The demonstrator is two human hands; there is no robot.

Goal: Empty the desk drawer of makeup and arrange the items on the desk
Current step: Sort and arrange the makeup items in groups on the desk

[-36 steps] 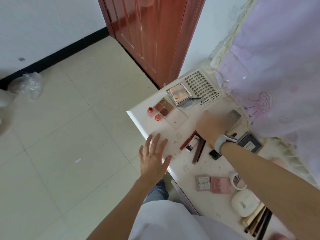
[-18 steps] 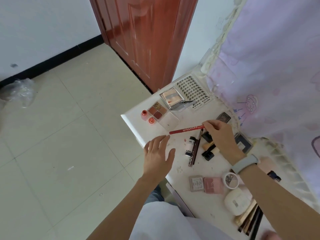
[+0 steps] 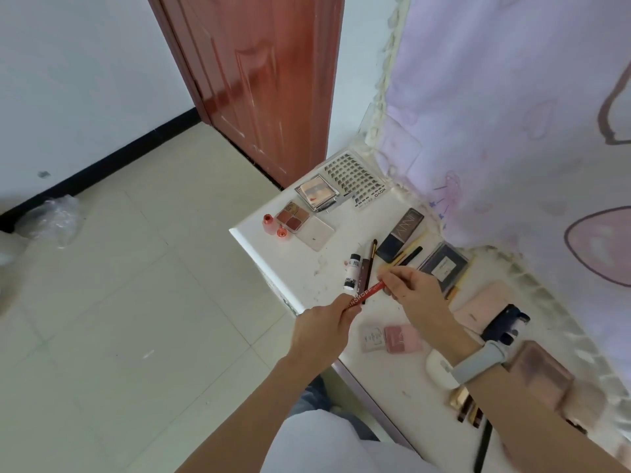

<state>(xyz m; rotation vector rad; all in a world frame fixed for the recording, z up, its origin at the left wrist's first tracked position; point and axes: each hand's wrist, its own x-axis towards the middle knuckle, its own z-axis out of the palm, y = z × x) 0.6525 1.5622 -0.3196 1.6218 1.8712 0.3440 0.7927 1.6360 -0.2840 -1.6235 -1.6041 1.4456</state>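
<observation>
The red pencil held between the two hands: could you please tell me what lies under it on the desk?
Under the red pencil lie a white tube and dark slim sticks on the white desk. Their near ends are covered by the left hand; the right hand hides what lies beneath it.

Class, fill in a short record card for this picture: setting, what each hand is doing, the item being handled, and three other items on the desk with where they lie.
Setting: white desk beside a red-brown door
Left hand: grips the near end of the red pencil
Right hand: pinches the pencil's far end
Pencil: held above the desk, between both hands
Far corner: lash tray
Beside it: mirrored compact
Near edge: pink compact
</observation>
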